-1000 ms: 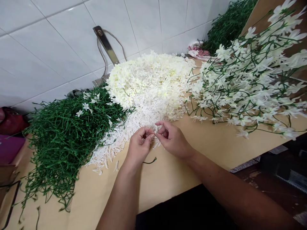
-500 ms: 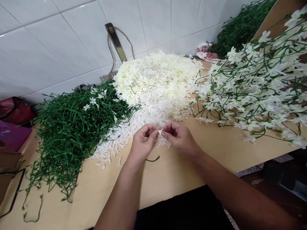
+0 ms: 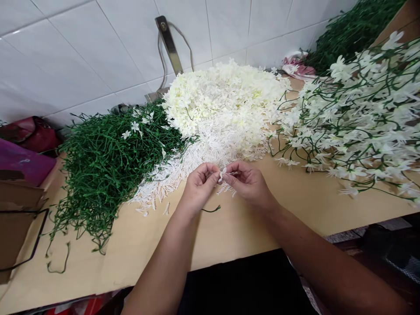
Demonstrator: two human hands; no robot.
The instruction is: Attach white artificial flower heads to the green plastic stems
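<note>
My left hand [image 3: 202, 186] and my right hand [image 3: 246, 183] meet over the table, each closed in a pinch. Between their fingertips is a small white artificial flower piece [image 3: 222, 174], mostly covered by the fingers. Just beyond my hands spreads a pile of thin white flower stamens [image 3: 210, 146]. Behind that rises a heap of cream-white artificial blossoms [image 3: 226, 94]. A single green stem [image 3: 211, 210] lies on the table below my left hand.
Green plastic stems [image 3: 114, 166] are heaped at the left. Assembled white flowers on green stems [image 3: 354, 118] fill the right side. A cardboard box [image 3: 19, 218] stands at the far left, and a tiled wall [image 3: 131, 43] borders the back of the table [image 3: 236, 236].
The camera view has shifted, so the piles appear farther right and slightly higher. My hands still pinch the white piece, which has turned a little between the fingertips.
</note>
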